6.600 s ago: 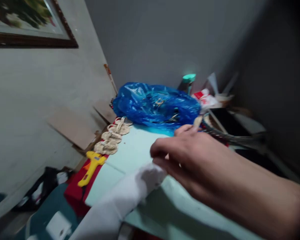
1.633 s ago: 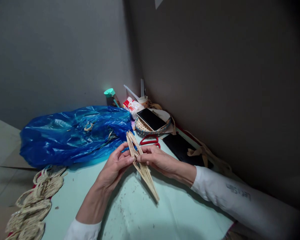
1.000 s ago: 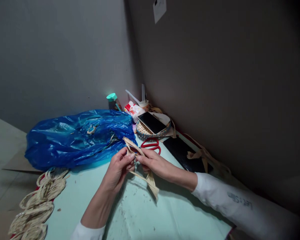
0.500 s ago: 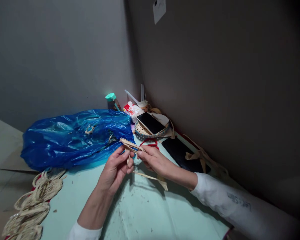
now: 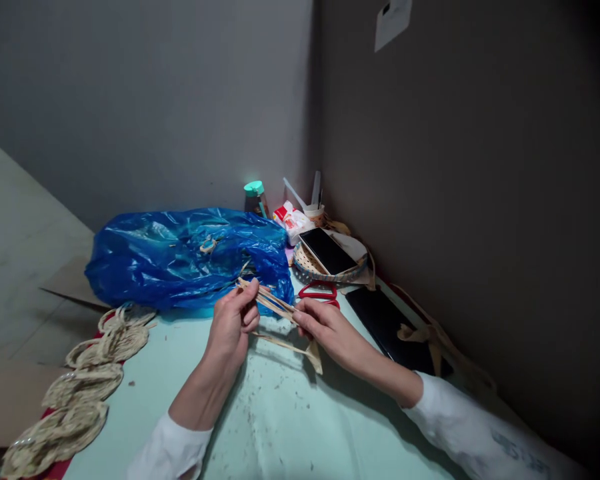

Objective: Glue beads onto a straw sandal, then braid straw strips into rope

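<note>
Several pale, flat straw-like strips stretch between my two hands above the table. My left hand pinches one end of them between thumb and fingers. The other end is gripped by my right hand, its fingers closed. A loose strip hangs below the hands, with a wider, leaf-like end under my right hand. Just beyond my right hand lie red-handled scissors, partly hidden. A blue plastic bag with similar strips inside lies beyond my left hand.
Coiled braided cords line the table's left edge. A phone rests on a small woven basket. A black flat object bears a strip. Behind stand a green-lidded jar, a tissue pack and a cup.
My hands have moved slightly apart, drawing the strips out straighter between them. The left thumb now presses on top of the strips. The camera view has turned left.
</note>
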Motion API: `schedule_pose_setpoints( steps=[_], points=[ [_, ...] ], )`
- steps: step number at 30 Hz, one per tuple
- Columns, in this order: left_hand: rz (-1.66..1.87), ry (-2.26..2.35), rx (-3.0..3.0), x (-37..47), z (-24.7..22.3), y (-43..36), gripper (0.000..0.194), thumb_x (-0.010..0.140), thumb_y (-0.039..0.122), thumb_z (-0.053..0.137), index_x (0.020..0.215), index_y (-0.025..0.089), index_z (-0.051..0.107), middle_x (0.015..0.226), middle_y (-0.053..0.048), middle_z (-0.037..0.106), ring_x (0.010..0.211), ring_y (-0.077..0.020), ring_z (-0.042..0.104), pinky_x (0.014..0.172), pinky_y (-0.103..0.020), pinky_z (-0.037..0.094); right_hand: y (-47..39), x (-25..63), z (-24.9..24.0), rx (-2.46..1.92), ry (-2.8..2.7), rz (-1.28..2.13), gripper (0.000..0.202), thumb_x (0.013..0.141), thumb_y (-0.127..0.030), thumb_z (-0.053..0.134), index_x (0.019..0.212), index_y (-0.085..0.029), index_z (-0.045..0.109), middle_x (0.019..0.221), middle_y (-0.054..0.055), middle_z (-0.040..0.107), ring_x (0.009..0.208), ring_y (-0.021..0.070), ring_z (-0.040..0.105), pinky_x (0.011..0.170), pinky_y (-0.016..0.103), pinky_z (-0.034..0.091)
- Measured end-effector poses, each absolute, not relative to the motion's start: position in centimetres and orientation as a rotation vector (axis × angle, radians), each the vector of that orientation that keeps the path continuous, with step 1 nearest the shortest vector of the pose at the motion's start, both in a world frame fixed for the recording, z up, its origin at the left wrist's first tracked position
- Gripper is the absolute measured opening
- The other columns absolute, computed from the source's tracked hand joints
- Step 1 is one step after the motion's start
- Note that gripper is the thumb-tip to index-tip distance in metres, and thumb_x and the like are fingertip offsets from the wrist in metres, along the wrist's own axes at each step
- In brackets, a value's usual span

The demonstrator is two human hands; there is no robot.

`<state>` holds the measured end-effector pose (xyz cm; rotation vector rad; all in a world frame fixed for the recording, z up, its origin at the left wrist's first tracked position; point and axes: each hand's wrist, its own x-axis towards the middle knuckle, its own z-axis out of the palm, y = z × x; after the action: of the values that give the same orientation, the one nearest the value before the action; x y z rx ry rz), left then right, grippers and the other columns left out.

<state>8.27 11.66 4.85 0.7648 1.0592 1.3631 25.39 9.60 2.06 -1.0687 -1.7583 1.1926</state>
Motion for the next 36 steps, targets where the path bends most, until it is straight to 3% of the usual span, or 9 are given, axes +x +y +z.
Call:
schedule_pose_setpoints(
  steps=[4,7,11,14,20,24,29,36],
  points=[
    [1.371,1.056,0.817,7.2,5.3,12.1,0.033,0.063,0.034,0.081,0.063,0.01,0.058,0.045,0.01,0.037,0.03,0.0027,0.021,0.03,-0.012,0.013,9.3,25.4,2.3,-1.043,-1.669,1.353,0.027,0.095,-0.04,0.043,0.077,-0.019,0.046,0.064,-0.004,0.051,0.048,0.0081,0.045,0.045,0.02,0.033],
    [1.438,1.073,0.834,6.0,6.1,12.5,0.032,0.062,0.031,0.081,0.062,0.009,0.057,0.048,0.009,0.041,0.031,0.0037,0.019,0.029,-0.012,0.011,9.1,25.4,2.6,-1.004,-1.716,1.492,0.027,0.094,-0.042,0.044,0.08,-0.019,0.049,0.065,-0.003,0.056,0.039,0.0056,0.038,0.039,0.02,0.027],
    [1.389,1.113,0.875,5.3,6.8,12.6,0.032,0.062,0.031,0.081,0.064,0.008,0.059,0.046,0.009,0.039,0.032,0.0035,0.018,0.029,-0.011,0.012,9.1,25.3,2.8,-0.975,-1.853,1.418,0.027,0.092,-0.037,0.046,0.082,-0.016,0.058,0.075,0.003,0.063,0.058,0.0111,0.053,0.05,0.022,0.037],
    [1.236,1.115,0.908,6.3,6.5,12.2,0.035,0.062,0.035,0.082,0.066,0.008,0.061,0.046,0.01,0.037,0.034,0.0034,0.018,0.031,-0.011,0.014,9.2,25.2,2.7,-1.011,-1.876,1.237,0.021,0.089,-0.035,0.053,0.087,-0.016,0.062,0.079,0.003,0.064,0.07,0.0138,0.055,0.062,0.024,0.039],
    [1.018,1.078,0.93,8.7,5.4,11.1,0.034,0.065,0.037,0.08,0.072,0.009,0.062,0.046,0.011,0.03,0.036,0.0016,0.019,0.034,-0.012,0.013,9.3,25.0,2.1,-1.017,-1.668,1.259,0.02,0.086,-0.036,0.056,0.086,-0.016,0.058,0.077,0.001,0.06,0.07,0.0127,0.054,0.064,0.024,0.04],
    [1.002,1.039,0.981,9.0,5.2,10.8,0.03,0.067,0.031,0.08,0.081,0.01,0.063,0.054,0.008,0.041,0.039,0.0013,0.024,0.035,-0.012,0.017,9.3,24.8,1.8,-0.988,-1.58,1.349,0.014,0.085,-0.029,0.054,0.083,-0.015,0.057,0.075,0.001,0.058,0.068,0.0121,0.052,0.062,0.023,0.04],
    [0.995,1.014,1.04,9.0,5.3,10.9,0.034,0.063,0.021,0.081,0.09,0.012,0.063,0.068,0.002,0.053,0.049,-0.0034,0.04,0.039,-0.013,0.028,9.4,24.9,2.0,-0.969,-1.503,1.438,0.015,0.082,-0.028,0.053,0.081,-0.014,0.057,0.072,0.0,0.055,0.064,0.0107,0.048,0.058,0.022,0.037],
    [0.949,0.995,1.025,8.8,5.8,10.9,0.028,0.065,0.017,0.077,0.09,0.011,0.065,0.067,0.001,0.055,0.048,-0.0043,0.041,0.041,-0.016,0.03,9.4,25.0,2.4,-0.949,-1.447,1.484,0.015,0.081,-0.029,0.055,0.076,-0.015,0.054,0.071,0.0,0.053,0.063,0.0106,0.047,0.056,0.022,0.035]
  ],
)
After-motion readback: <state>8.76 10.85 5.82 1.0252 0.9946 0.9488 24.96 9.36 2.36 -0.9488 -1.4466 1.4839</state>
